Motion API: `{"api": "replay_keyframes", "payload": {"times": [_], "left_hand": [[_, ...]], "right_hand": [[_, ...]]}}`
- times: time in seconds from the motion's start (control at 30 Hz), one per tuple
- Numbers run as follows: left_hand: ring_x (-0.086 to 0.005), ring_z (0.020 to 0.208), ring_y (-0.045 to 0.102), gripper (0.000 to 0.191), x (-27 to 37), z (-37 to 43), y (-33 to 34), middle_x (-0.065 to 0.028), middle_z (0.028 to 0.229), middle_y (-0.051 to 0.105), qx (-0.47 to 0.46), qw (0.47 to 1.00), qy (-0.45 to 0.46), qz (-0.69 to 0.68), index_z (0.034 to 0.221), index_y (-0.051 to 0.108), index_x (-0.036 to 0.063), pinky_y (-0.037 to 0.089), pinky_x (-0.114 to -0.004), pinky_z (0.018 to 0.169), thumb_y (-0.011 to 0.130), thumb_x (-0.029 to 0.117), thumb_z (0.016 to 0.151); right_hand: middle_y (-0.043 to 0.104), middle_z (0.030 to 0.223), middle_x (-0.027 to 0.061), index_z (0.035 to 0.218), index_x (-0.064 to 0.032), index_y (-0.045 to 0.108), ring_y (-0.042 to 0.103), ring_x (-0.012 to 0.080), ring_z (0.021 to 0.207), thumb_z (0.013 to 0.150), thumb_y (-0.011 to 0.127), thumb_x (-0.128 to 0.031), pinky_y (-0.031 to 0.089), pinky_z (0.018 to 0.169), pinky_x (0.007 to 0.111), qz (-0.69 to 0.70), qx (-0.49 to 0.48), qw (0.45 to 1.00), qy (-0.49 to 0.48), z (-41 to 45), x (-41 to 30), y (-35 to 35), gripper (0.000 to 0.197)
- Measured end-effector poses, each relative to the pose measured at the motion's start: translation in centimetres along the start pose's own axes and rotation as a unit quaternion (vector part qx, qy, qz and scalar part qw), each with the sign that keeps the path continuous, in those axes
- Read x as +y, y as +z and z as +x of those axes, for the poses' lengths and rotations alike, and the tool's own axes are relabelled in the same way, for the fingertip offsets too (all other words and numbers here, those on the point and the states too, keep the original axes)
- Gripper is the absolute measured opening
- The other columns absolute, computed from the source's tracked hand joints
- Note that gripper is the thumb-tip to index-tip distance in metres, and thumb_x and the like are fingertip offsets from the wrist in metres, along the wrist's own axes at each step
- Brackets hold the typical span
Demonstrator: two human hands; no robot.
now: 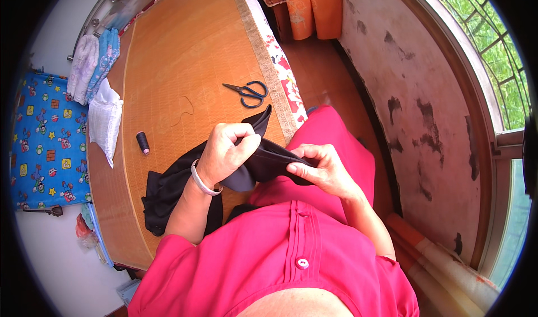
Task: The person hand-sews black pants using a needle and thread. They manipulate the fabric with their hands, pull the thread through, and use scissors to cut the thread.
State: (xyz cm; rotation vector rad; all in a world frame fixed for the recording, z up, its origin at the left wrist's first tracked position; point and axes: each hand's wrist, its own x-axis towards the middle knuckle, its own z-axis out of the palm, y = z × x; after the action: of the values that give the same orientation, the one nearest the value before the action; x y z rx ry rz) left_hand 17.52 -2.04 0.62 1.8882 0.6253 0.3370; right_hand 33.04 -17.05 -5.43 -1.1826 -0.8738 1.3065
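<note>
Both hands hold a piece of black cloth (pixel 273 161) in front of the body. My left hand (pixel 231 149), with a silver bangle at the wrist, pinches one part of it with curled fingers. To its right, my right hand (pixel 321 167) grips the folded edge between thumb and fingers. More of the cloth lies bunched on the bed mat (pixel 189 64) under my left forearm. Scissors (pixel 248 92) with dark blue handles lie beyond the hands. A spool of dark thread (pixel 143 143) rests on the mat to the left, and a loose thread (pixel 191 106) curls between. No needle can be made out.
Folded textiles (pixel 94 69) and a white cloth (pixel 105 115) sit along the mat's far left edge. A blue patterned cloth (pixel 50 140) hangs beyond. On the right are a stained wall (pixel 403 106), a window (pixel 483 35) and an orange curtain (pixel 315 10).
</note>
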Motion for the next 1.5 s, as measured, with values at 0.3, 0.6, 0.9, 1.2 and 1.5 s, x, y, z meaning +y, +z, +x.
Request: {"api": "replay_keyframes", "payload": {"times": [0.3,0.6,0.9,1.2,1.5], "left_hand": [[-0.0015,0.054,0.037,0.025,-1.2,0.8,0.1,0.006,0.055,0.042,0.034,0.999,-0.012,-0.038,0.059,0.049,0.0011,0.03,-0.021,0.048,0.058,0.011,0.081],[-0.001,0.054,0.035,0.03,-2.1,0.9,-0.1,0.0079,0.057,0.043,0.068,0.992,-0.049,-0.095,0.059,0.051,0.0045,0.027,-0.02,0.049,0.058,0.02,0.084],[-0.0039,0.052,0.039,0.036,-2.6,-2.4,1.8,0.0015,0.051,0.045,0.082,0.997,0.007,-0.009,0.063,0.055,-0.0012,0.032,-0.023,0.046,0.057,0.024,0.088],[0.0001,0.054,0.035,0.022,-3.7,-1.9,3.4,0.0075,0.06,0.043,0.075,0.996,-0.039,-0.009,0.076,0.055,-0.0003,0.028,-0.017,0.046,0.063,0.019,0.084],[0.0014,0.056,0.035,0.016,-5.1,-2.5,4.0,0.0083,0.06,0.043,0.059,0.982,-0.043,-0.176,0.072,0.055,0.0006,0.027,-0.017,0.046,0.056,0.008,0.086]], "right_hand": [[0.057,0.07,-0.0045,0.094,0.0003,0.063,0.048,0.0009,0.06,0.081,0.065,-0.013,0.039,0.053,0.016,0.131,-0.038,0.989,0.053,0.0,0.5,-0.2,0.019],[0.062,0.088,-0.0003,0.104,0.0017,0.06,0.056,0.0044,0.076,0.081,0.064,-0.007,0.046,0.07,0.018,0.236,-0.067,0.967,0.067,0.2,1.5,-0.1,0.026],[0.059,0.084,-0.0019,0.102,0.0017,0.059,0.052,0.0037,0.073,0.078,0.065,-0.002,0.044,0.066,0.018,0.097,0.1,0.989,-0.054,0.0,1.9,2.7,0.026],[0.052,0.079,0.003,0.103,0.0035,0.058,0.051,0.0081,0.072,0.073,0.066,0.0,0.042,0.064,0.021,-0.015,0.062,0.995,-0.079,-0.3,2.4,3.7,0.031],[0.058,0.09,0.0018,0.109,0.002,0.055,0.053,0.007,0.082,0.079,0.064,-0.002,0.044,0.072,0.019,0.219,0.052,0.974,-0.008,-0.5,3.0,3.4,0.031]]}}
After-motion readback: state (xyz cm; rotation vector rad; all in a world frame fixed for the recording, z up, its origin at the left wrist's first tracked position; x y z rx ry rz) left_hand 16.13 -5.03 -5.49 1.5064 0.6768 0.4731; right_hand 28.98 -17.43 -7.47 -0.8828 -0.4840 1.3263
